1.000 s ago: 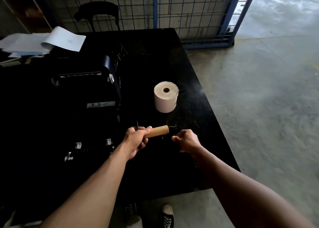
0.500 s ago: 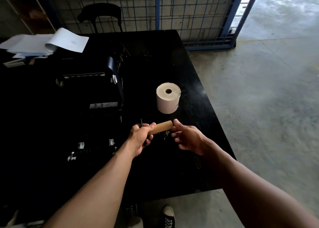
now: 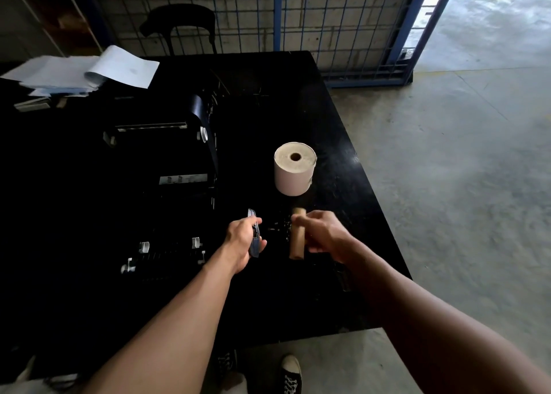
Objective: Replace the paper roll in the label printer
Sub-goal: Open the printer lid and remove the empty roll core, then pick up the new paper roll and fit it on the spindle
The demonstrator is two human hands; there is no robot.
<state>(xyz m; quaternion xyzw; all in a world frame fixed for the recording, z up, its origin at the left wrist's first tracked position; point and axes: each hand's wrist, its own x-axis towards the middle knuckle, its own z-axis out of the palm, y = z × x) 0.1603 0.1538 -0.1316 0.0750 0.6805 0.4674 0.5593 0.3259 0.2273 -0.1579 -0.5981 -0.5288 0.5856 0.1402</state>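
A full white paper roll (image 3: 294,169) stands on end on the black table (image 3: 343,170). The black label printer (image 3: 167,167) sits open to its left, lid raised. My right hand (image 3: 323,234) grips an empty brown cardboard core (image 3: 297,244), held nearly upright just in front of the roll. My left hand (image 3: 244,240) holds a dark, flat spindle holder (image 3: 254,238), a little to the left of the core. A short black spindle stub shows dimly between the two hands.
Loose white papers (image 3: 86,71) lie at the table's far left. A black chair (image 3: 182,27) and a blue wire fence (image 3: 328,21) stand behind the table. Concrete floor (image 3: 462,185) lies to the right; my shoes (image 3: 290,375) show below the near edge.
The core was in my left hand on the holder, lying sideways. My right hand took it and pulled it off to the right; it now stands nearly upright, apart from the holder.
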